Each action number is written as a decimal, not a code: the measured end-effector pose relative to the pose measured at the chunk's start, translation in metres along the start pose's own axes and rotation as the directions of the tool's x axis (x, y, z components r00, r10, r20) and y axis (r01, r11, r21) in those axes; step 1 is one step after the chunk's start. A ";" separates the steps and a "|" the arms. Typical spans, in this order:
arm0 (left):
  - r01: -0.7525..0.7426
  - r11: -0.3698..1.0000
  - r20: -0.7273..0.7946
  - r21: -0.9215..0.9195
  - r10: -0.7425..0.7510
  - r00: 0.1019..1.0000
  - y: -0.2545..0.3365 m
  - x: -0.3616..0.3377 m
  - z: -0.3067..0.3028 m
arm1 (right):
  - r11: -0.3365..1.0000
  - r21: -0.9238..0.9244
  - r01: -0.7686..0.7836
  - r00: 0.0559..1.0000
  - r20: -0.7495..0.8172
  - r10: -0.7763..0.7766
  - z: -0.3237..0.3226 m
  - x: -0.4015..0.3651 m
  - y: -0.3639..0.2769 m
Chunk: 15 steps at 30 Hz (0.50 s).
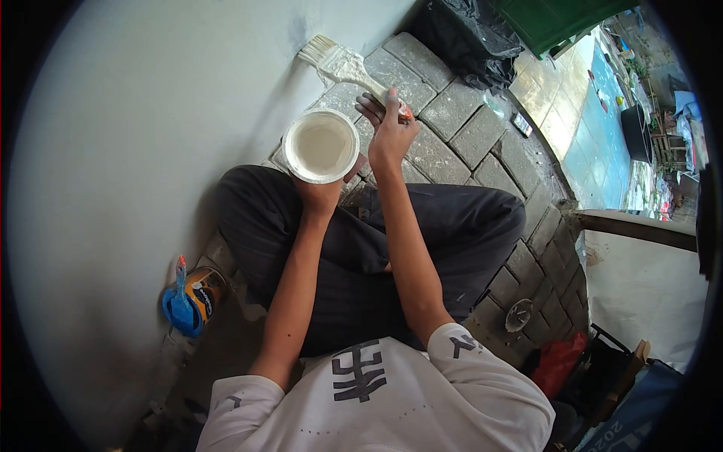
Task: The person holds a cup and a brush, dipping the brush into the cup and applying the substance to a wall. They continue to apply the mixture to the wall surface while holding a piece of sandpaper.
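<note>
My left hand (319, 194) is wrapped round a round tub of white paint (321, 145), held up over my crossed legs. Its mouth faces the camera and off-white paint fills the inside. To the right of the tub, my right hand (393, 137) grips a paintbrush (348, 68) by its handle, which has an orange end. White paint coats the brush's bristles and ferrule. The bristle tips point up and left, right beside the pale wall (143, 135).
Grey paving bricks (482, 135) lie under me. A yellow can with a blue-smeared rim (197, 303) stands by the wall at left. Black plastic (471, 41) and a green container (561, 22) are ahead. A clear glass dish (518, 316) sits at right.
</note>
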<state>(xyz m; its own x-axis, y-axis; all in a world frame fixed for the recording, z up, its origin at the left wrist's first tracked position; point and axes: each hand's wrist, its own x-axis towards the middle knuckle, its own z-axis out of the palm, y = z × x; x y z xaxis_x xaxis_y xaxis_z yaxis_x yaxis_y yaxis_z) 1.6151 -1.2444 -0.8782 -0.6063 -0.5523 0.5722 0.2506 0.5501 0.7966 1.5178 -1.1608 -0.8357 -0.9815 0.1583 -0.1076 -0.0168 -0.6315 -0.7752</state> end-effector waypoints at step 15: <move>-0.078 0.996 0.004 0.038 0.078 0.997 0.001 0.005 0.002 | 0.998 -0.053 0.022 0.999 0.042 -0.020 0.000 -0.006 -0.005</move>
<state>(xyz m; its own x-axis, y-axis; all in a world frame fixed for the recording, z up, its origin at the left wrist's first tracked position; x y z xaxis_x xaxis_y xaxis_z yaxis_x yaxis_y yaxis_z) 1.6114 -1.2454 -0.8750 -0.5880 -0.5051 0.6317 0.2685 0.6149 0.7415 1.5236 -1.1586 -0.8306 -0.9881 0.1387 -0.0664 -0.0280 -0.5867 -0.8093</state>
